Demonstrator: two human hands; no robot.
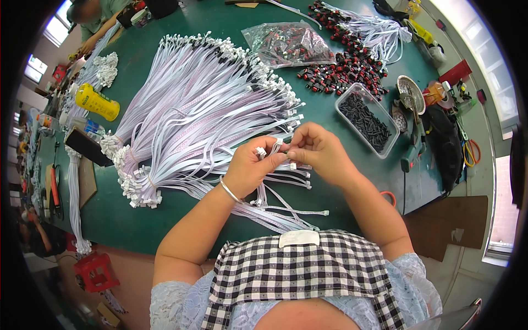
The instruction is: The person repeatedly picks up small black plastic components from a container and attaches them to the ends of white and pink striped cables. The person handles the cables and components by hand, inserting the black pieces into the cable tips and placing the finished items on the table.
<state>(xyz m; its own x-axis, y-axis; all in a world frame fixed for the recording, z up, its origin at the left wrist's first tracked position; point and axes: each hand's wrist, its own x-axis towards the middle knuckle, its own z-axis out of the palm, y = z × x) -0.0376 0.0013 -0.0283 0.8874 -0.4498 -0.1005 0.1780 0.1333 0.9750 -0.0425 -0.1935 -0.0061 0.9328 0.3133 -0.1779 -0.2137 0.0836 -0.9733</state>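
Observation:
My left hand (252, 165), with a bracelet at its wrist, is closed around several flat white ribbon cables, whose white connectors (279, 144) stick up past the thumb. Against its fingertips, my right hand (322, 153) is pinched closed at the end of a cable. What lies between those right fingertips is too small to make out; something dark shows there. Beneath and beyond both hands spreads a large fanned pile of white ribbon cables (203, 104) with white connectors at both ends. Some loose cables (280, 217) trail toward my checked apron.
Right of my hands stands a clear plastic box (356, 132) of small black pieces (367, 120). Beyond it lie red-and-black parts (346, 74), a plastic bag (289, 45) of similar parts and another cable bundle (379, 30). A yellow bottle (97, 102) and phone (87, 147) lie left; another person sits far left.

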